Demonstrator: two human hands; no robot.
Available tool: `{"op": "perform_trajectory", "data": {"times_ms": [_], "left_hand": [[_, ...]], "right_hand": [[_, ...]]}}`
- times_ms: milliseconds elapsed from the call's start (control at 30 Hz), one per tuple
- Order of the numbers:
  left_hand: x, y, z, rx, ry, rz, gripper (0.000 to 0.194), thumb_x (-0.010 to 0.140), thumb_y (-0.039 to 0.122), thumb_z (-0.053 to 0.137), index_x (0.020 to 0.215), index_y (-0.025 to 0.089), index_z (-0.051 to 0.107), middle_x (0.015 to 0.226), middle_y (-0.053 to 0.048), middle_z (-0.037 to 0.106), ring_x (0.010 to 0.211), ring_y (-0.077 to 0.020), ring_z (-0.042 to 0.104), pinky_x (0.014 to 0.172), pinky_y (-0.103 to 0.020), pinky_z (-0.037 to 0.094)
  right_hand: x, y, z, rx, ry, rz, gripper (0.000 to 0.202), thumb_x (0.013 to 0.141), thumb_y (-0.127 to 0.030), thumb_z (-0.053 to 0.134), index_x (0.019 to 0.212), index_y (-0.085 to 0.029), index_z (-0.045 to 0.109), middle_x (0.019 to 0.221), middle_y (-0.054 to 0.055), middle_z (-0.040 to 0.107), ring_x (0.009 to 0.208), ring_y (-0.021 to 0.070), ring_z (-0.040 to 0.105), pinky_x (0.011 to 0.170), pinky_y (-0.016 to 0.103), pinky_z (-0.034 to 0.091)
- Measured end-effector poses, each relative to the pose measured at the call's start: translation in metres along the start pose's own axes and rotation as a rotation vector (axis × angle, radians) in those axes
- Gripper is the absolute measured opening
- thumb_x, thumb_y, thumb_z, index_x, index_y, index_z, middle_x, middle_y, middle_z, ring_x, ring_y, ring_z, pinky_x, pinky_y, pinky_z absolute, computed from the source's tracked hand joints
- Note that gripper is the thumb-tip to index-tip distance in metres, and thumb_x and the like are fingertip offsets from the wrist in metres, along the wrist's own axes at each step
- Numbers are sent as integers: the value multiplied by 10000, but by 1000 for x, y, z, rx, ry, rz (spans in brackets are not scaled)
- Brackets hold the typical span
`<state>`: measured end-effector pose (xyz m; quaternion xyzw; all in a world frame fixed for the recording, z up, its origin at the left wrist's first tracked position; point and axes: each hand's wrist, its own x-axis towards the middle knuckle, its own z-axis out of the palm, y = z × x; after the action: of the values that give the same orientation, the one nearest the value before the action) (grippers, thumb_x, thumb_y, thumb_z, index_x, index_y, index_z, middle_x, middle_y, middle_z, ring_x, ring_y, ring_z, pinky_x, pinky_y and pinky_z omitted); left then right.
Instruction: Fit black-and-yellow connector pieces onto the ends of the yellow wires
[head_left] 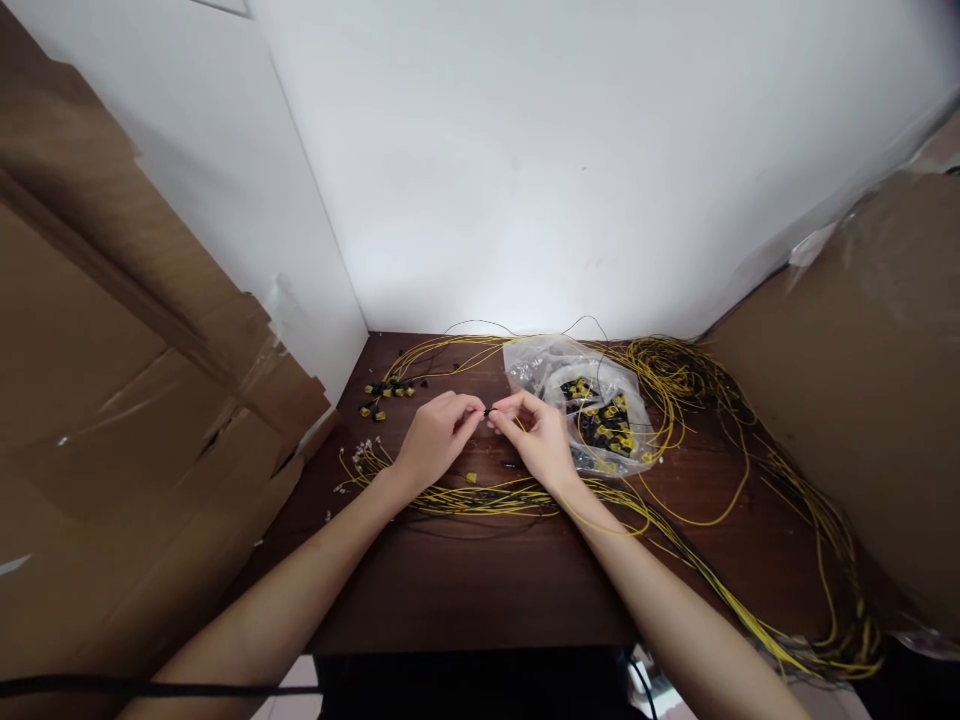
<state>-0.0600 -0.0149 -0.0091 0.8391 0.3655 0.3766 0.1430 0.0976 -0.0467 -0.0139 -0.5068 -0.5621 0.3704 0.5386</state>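
Note:
My left hand and my right hand meet fingertip to fingertip above the table, both closed in a pinch. Between them sits a small black part, too small to make out fully. A thin yellow wire shows beside my right fingers. Below the hands a bundle of yellow and black wires runs across the table, its pale tipped ends fanned out at the left. One loose yellow connector piece lies just above the bundle. To the right of my right hand is an open plastic bag of black and yellow connectors.
Several wired yellow-and-black connectors lie at the table's back left. A tangle of yellow wires is heaped at the back right and trails down the right side. Cardboard stands on the left, more cardboard on the right, and a white wall behind.

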Motion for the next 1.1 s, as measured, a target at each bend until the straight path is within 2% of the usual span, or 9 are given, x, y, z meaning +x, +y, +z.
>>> {"op": "perform_trajectory", "data": {"times_ms": [100,200,400,600,767,867,933,1100], "left_hand": [[2,0,-4,20,-37,73,152,872,190,466,816,164,604,783,-38,649,725,-151,558,690,-272,436],[2,0,-5,-7,-53,90,167,873,185,463,790,166,607,770,-36,650,710,-146,553,685,-269,434],[1,3,-1,-137,21,-34,115,826,205,537,880,171,633,732,-18,628,631,-117,536,616,-235,422],[3,4,1,-267,9,-138,111,789,204,578,862,166,653,750,-20,658,611,-109,541,577,-220,425],[3,5,2,-376,8,-153,204,782,231,592,974,169,623,811,-34,646,691,-125,580,605,-223,460],[3,6,1,-398,-2,-151,132,795,248,583,883,167,638,805,-37,646,680,-122,569,590,-220,453],[4,5,1,-396,32,-169,117,789,253,592,847,165,643,786,-34,647,652,-117,558,569,-217,442],[5,-4,1,-398,165,-257,146,755,281,623,828,158,648,724,-27,637,631,-120,562,548,-216,445]], "right_hand": [[-1,0,1,17,-10,-4,161,739,-305,637,798,-159,606,714,40,668,671,156,622,668,284,486],[0,-1,2,105,-16,35,218,710,-346,669,793,-155,604,694,41,666,655,157,627,658,292,506],[4,-7,3,372,38,230,323,577,-372,772,741,-144,612,635,14,659,596,143,641,598,267,538],[4,-9,1,503,38,296,287,578,-342,776,704,-137,620,590,11,653,564,132,638,564,241,529],[4,-13,-2,531,-10,341,274,591,-333,766,715,-135,623,632,23,669,573,116,636,573,221,510],[5,-12,-3,511,-53,340,284,612,-360,748,737,-137,623,649,23,666,568,109,623,561,218,495],[5,-10,-3,434,-76,295,298,650,-399,713,752,-138,614,637,18,653,547,104,604,533,216,475],[4,-11,-9,29,-151,62,267,768,-406,595,831,-147,608,633,9,634,532,103,564,521,225,430]]}}
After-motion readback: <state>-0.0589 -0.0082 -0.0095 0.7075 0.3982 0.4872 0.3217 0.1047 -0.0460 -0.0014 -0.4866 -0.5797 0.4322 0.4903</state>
